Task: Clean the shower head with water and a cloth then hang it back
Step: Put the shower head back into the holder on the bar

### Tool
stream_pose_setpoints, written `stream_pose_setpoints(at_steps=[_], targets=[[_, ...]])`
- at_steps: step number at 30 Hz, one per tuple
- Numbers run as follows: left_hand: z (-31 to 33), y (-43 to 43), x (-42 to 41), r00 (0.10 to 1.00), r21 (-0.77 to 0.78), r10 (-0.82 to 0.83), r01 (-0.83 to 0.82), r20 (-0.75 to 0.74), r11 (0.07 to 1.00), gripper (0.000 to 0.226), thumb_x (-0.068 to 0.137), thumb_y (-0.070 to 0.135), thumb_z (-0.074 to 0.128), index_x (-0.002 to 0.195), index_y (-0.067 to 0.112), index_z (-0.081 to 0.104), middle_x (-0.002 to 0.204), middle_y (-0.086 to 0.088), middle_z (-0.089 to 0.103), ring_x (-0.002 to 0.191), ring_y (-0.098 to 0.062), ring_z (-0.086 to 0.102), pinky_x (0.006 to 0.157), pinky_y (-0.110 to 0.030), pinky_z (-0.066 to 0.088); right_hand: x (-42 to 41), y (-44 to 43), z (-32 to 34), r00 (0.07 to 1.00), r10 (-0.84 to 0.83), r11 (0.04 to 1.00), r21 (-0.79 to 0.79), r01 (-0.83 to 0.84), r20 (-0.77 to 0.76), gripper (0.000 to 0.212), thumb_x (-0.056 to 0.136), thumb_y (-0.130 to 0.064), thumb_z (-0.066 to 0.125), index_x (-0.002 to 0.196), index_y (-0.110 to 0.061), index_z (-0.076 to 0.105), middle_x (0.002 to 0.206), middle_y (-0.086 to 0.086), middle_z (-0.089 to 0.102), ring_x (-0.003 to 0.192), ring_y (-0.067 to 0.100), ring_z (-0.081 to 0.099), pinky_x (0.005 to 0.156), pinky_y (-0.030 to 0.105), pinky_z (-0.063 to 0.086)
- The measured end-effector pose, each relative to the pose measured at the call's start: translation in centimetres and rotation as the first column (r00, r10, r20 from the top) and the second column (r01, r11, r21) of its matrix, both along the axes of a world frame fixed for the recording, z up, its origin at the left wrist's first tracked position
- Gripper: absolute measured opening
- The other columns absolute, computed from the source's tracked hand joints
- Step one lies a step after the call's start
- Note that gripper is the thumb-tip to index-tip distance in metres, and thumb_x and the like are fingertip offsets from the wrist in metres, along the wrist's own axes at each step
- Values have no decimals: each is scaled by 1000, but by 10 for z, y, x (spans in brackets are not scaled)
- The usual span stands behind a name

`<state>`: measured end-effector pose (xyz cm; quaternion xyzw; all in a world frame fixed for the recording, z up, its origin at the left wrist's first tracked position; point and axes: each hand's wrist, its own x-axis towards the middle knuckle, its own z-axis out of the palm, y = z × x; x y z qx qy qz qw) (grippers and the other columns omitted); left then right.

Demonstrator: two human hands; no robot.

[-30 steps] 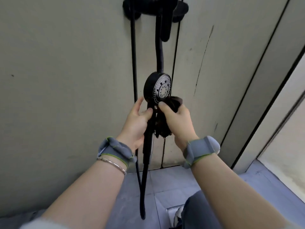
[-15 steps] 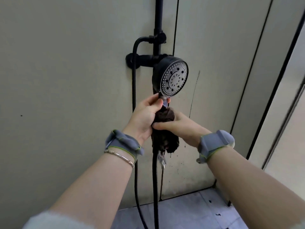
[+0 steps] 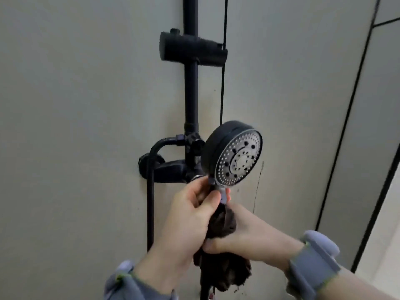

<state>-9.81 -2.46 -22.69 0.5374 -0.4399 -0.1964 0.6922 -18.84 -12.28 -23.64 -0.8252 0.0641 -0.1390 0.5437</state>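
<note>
The black shower head (image 3: 234,154) is held upright in front of the wall, its silver nozzle face turned right and toward me. My left hand (image 3: 186,215) grips the handle just under the head. A dark brown cloth (image 3: 223,267) is wrapped round the handle below that, and my right hand (image 3: 240,234) is closed over it. Above, on the black riser pipe (image 3: 191,94), sits the black holder bracket (image 3: 192,49) with nothing in it. The lower handle is hidden by cloth and hands.
A black tap body (image 3: 171,169) sits on the wall left of the head, with a black hose (image 3: 150,208) dropping from it. Pale wall panels with dark seams (image 3: 346,118) run to the right. Both wrists wear grey bands.
Both hands have lifted the shower head up the wall and the view has tilted up, so the holder bracket has come into sight. The cloth has stayed around the handle.
</note>
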Motion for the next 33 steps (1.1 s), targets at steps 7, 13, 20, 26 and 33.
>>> stream_pose_setpoints(at_steps=[7,13,20,26,33], targets=[[108,-11,-17,975,510,-43,-76,216,857,22,87,7,45,73,24,50,83,6,62,90,-16,57,84,-26,41,-22,5,89,970,-37,995,76,57,-240,22,70,-3,70,86,-17,67,87,3,69,82,13,66,86,33,54],[231,-31,-16,985,465,-40,-43,168,884,30,85,-3,44,64,17,51,74,-2,57,84,-21,52,87,-34,42,-20,-12,207,971,-90,991,77,109,-222,20,74,-7,70,89,-20,66,94,5,70,88,16,66,83,26,55],[299,-39,-8,999,368,-17,35,-51,929,23,89,-1,47,78,17,57,86,-4,60,92,-21,54,82,-35,42,-11,-32,287,960,-120,991,-93,99,-251,27,76,-15,72,100,-17,60,96,2,66,90,15,62,79,20,51],[315,-53,-9,987,179,91,-66,-135,982,24,85,-9,41,71,6,53,72,-12,51,79,-25,47,77,-37,39,-1,-42,290,988,-89,993,66,97,-123,18,79,-11,69,86,-25,59,86,-2,66,82,11,64,73,18,53],[304,-52,-7,974,194,166,-134,-156,972,16,86,-4,49,86,7,61,86,-11,63,87,-27,60,82,-37,49,-3,-57,301,978,16,997,-68,-30,-208,24,79,-18,71,94,-31,58,99,-5,66,95,11,63,85,22,52]])
